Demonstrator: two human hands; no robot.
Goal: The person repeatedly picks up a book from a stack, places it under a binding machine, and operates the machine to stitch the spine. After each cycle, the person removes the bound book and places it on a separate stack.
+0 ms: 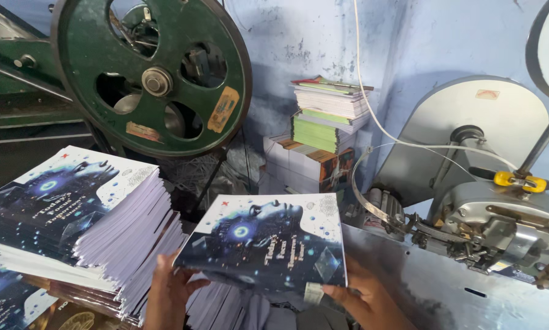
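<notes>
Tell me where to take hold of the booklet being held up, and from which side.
Grip the booklet at its two lower corners, coming from below, as the left hand and right hand do now. It is thin, flat and tilted toward the camera, so a grip at both corners probably keeps it from sagging, clear of the machine to the right.

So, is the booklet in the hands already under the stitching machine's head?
No: both the left hand and right hand hold the booklet beside the stack, left of the stitching machine.
</notes>
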